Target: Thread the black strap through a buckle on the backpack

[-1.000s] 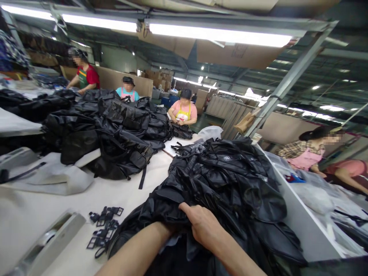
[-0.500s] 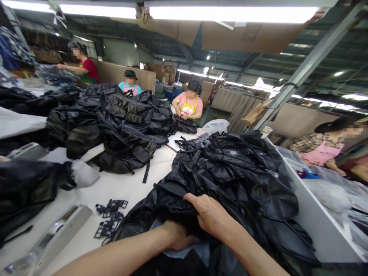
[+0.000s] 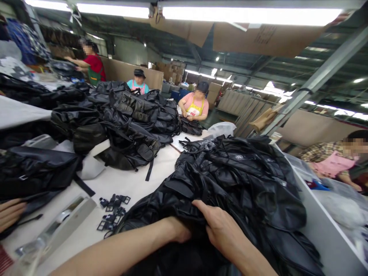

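Note:
A black backpack [image 3: 161, 209] lies in front of me with its mouth open towards me. My right hand [image 3: 220, 226] pinches the upper edge of that mouth between thumb and fingers and holds it up. Inside the opening is my left hand [image 3: 181, 230], reaching under the raised edge; its fingers are hidden in the dark interior. Beyond, a heap of black backpacks [image 3: 244, 168] touches the one I hold. Several black plastic buckles [image 3: 113, 211] lie on the white table [image 3: 135, 188] left of my left forearm.
A grey metal device [image 3: 61, 222] stands at the lower left. Beside it, another person's hand [image 3: 11, 214] rests by a black bag [image 3: 37, 172]. More backpacks [image 3: 129, 115] are piled at the back left. A white partition [image 3: 322, 214] borders the right side. Several people work farther off.
My left hand has gone deeper under the bag's edge, and the greyish lining seen below it is now out of sight. My right hand keeps its hold. Another person's hand has appeared at left.

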Available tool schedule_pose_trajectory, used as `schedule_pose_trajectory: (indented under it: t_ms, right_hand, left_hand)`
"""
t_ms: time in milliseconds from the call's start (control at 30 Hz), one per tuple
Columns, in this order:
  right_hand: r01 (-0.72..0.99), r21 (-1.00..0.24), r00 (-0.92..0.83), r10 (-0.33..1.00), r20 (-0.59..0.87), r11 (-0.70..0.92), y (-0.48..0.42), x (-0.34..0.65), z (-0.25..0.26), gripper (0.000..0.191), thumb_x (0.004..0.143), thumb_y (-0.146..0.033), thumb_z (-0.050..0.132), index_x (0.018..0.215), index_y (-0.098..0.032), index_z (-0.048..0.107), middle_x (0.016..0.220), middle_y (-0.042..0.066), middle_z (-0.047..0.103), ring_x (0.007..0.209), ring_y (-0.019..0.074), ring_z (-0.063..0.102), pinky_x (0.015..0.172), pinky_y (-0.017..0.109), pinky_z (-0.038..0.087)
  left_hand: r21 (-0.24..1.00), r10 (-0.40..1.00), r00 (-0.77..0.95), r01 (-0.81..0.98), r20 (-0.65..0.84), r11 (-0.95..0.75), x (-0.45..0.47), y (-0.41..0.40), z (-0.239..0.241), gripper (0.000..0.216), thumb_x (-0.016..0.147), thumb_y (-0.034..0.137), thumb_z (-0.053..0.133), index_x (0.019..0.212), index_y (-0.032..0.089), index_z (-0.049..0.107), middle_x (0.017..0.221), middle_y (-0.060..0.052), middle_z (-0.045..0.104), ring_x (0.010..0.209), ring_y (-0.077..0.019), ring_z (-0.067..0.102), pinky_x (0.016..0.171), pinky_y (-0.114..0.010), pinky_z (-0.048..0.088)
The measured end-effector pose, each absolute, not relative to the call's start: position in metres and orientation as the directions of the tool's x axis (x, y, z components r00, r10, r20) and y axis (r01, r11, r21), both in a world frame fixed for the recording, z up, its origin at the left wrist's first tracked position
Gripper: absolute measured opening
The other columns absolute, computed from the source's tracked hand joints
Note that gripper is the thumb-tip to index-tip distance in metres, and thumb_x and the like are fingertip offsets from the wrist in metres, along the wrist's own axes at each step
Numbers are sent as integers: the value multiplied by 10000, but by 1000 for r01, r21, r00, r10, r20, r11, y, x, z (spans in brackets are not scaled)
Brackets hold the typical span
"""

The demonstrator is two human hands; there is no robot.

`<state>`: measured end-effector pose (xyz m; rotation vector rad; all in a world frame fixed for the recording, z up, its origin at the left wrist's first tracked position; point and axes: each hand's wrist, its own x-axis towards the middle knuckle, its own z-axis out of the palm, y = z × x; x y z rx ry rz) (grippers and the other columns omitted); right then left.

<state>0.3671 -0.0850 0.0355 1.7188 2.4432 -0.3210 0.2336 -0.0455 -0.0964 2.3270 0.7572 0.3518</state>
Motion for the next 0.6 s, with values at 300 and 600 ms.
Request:
schedule_pose_trajectory:
  t_ms: [300,600]
  right_hand:
    - [721,218,-693,684,228,657,-101,361,-56,624,641,53,354,1185,-77,632,842,178,760,622,231,733,529,302,612]
    - [620,25,-759,591,273,784,-120,342,-8,359,897,-188,431,1228,-168,571,1188,156,699,1049,183,694,843,218,583]
  left_hand:
    - [606,611,787,526,-83,-596,182,-89,-66,348,880,228,559,1211,163,643,1386,-150,568,1359,-365,428,1150,-537,309]
    - [816,1000,-23,578,13,3,19,-134,-95,342,973,299,328,927,209,655,853,-27,713,797,-152,671,760,-245,539]
